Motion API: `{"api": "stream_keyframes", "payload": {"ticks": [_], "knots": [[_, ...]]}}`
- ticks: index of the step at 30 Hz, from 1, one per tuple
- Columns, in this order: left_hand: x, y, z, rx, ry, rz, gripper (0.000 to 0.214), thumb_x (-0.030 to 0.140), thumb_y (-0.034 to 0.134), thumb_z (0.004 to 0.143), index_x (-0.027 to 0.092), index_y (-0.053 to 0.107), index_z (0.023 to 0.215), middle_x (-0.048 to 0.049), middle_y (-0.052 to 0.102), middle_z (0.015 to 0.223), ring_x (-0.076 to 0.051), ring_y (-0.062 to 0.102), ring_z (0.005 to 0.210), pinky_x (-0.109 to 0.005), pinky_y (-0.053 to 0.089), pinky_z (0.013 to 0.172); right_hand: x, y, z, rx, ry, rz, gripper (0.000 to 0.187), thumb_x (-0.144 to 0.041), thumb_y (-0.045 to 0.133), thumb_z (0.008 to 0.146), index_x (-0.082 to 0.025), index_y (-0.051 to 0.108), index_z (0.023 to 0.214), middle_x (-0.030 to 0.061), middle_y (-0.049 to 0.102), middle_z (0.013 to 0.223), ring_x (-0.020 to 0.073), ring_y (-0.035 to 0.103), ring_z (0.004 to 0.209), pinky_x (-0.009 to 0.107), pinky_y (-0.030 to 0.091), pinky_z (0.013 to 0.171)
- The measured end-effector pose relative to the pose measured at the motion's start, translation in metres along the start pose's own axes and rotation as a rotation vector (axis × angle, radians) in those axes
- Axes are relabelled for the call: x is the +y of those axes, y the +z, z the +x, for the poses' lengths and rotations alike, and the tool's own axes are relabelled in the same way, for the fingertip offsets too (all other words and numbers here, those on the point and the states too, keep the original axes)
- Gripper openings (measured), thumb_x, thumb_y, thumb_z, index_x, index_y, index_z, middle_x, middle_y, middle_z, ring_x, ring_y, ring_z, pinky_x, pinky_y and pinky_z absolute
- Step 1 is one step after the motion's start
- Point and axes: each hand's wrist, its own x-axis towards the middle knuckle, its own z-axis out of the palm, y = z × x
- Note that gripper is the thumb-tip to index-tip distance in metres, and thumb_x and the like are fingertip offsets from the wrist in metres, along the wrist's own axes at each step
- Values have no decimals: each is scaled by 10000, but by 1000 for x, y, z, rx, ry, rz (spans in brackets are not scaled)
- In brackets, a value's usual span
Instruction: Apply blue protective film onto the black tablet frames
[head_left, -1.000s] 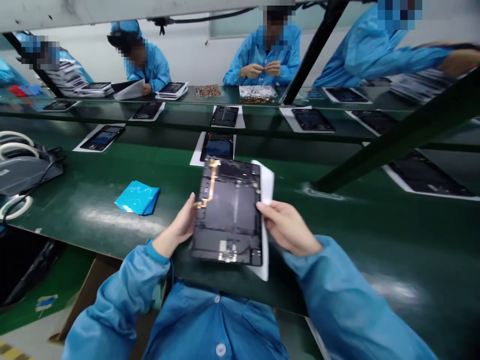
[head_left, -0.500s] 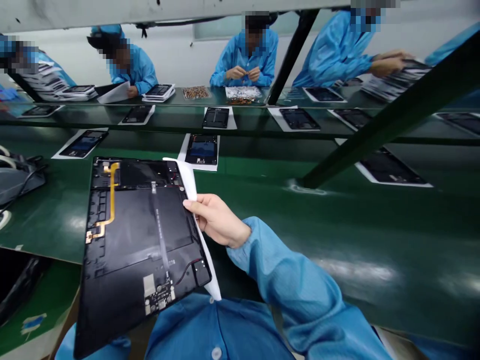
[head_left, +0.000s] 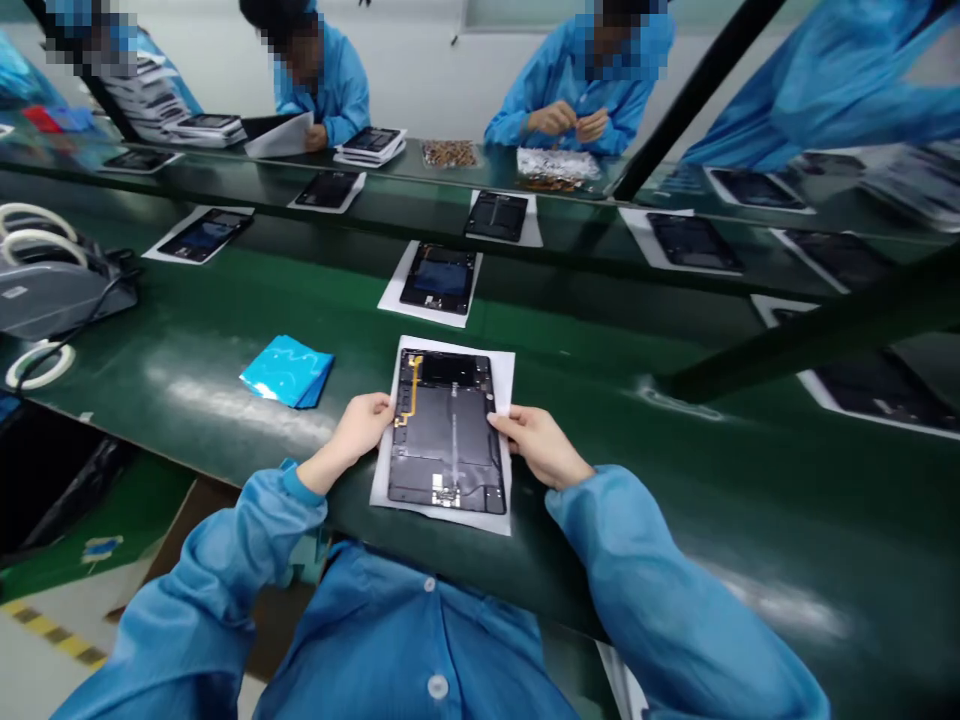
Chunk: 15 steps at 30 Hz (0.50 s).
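A black tablet back panel (head_left: pixel 446 445) with a yellow flex cable (head_left: pixel 410 392) along its left side lies flat on a white paper sheet (head_left: pixel 504 385). The sheet rests on the green conveyor belt (head_left: pixel 600 430). My left hand (head_left: pixel 358 428) grips the panel's left edge, and my right hand (head_left: pixel 534 447) has its fingers on the right edge. Both hands are near the belt's front edge, with the panel between them. My blue sleeves run back towards me.
Further tablets on white sheets (head_left: pixel 440 280) sit along the belt ahead. A stack of blue film packets (head_left: pixel 287 371) lies to the left, beyond it a grey device with white coils (head_left: pixel 52 285). A dark strut (head_left: pixel 817 345) crosses at right. Co-workers' hands (head_left: pixel 570 122) work at the far bench.
The panel and paper have come down from a tilted, lifted position and now lie flat on the belt. The paper is spread under the panel, and both hands are at its sides.
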Motion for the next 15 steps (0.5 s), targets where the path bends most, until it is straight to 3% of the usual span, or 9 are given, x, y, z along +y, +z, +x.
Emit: {"api": "stream_keyframes", "payload": {"ticks": [2, 4, 7, 9, 12, 15], "knots": [[-3, -11, 2, 45, 35, 117, 336, 485, 759, 1105, 150, 745, 1130, -22, 740, 1007, -186, 726, 886, -361, 661, 847, 10, -10, 5, 36, -1, -119, 540, -699, 932, 677, -224, 784, 887, 95, 819, 815, 302, 781, 774, 407, 637, 666], [-4, -34, 3, 147, 83, 235, 283, 436, 795, 1075, 164, 726, 1112, -24, 725, 1007, -203, 712, 949, -407, 638, 950, 16, -18, 9, 87, -21, -248, 465, -622, 901, 714, -224, 801, 932, 104, 845, 873, 320, 807, 855, 432, 661, 755], [-8, -84, 7, 343, 115, 383, 243, 344, 831, 1030, 180, 652, 1051, -48, 703, 1048, -240, 666, 1095, -467, 541, 1117, 21, -28, 13, 146, -62, -435, 345, -508, 862, 744, -225, 815, 936, 94, 853, 871, 310, 805, 850, 439, 646, 824], [-10, -117, 12, 398, 90, 444, 292, 322, 863, 992, 195, 601, 970, -24, 671, 964, -232, 641, 1042, -450, 517, 1102, 22, -31, 15, 164, -85, -531, 310, -494, 826, 766, -235, 817, 937, 73, 843, 836, 290, 785, 787, 431, 629, 818], [-14, -151, 21, 328, 40, 478, 368, 336, 931, 903, 215, 588, 846, 35, 599, 773, -187, 587, 838, -360, 518, 934, 22, -33, 14, 224, -119, -651, 323, -503, 793, 781, -245, 815, 973, 54, 810, 800, 283, 749, 756, 442, 613, 838], [-15, -165, 28, 209, 12, 460, 355, 369, 926, 863, 216, 624, 757, 28, 611, 701, -166, 570, 730, -305, 472, 757, 18, -30, 5, 322, -163, -742, 426, -492, 748, 810, -227, 820, 1135, 88, 802, 934, 316, 746, 895, 486, 602, 942]]}}
